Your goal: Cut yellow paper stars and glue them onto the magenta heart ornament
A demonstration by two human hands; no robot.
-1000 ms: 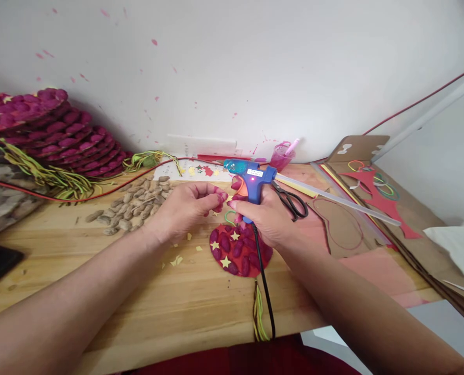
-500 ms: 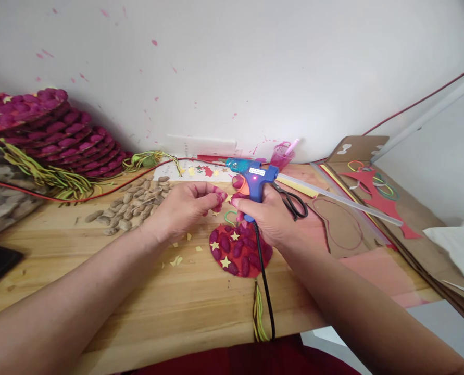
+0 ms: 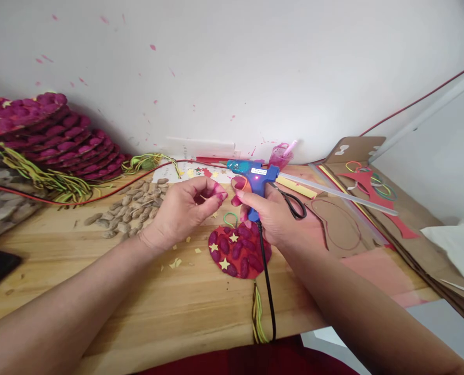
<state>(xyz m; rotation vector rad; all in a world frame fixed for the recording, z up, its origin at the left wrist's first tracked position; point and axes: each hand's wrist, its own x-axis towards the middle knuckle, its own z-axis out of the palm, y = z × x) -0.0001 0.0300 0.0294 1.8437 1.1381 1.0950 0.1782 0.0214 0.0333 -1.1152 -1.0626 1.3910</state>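
My right hand (image 3: 268,205) is wrapped round the handle of a blue glue gun (image 3: 258,181). Its nozzle points left, and a small light glows on its side. To the left, my left hand (image 3: 196,205) is closed in a pinch, its fingertips stained pink; whatever they hold is hidden. Below both hands lies a red disc (image 3: 239,251) covered with magenta-painted peanuts and several yellow stars (image 3: 224,264). A green loop (image 3: 230,219) tops the disc, and a yellow-green tassel (image 3: 257,315) hangs from its lower edge. The gun's black cord (image 3: 267,281) crosses over the disc.
Loose peanuts (image 3: 132,208) lie at the left, near a stack of similar discs (image 3: 60,135). Black-handled scissors (image 3: 296,204), a clear glue stick (image 3: 341,194) and red paper scraps (image 3: 372,198) are on the right. Small stars rest on white paper (image 3: 169,172) near the wall.
My left and right fingertips have drawn slightly apart. The yellow star seen between them earlier is out of sight now. The glue gun stays in my right hand, and the disc has not moved.
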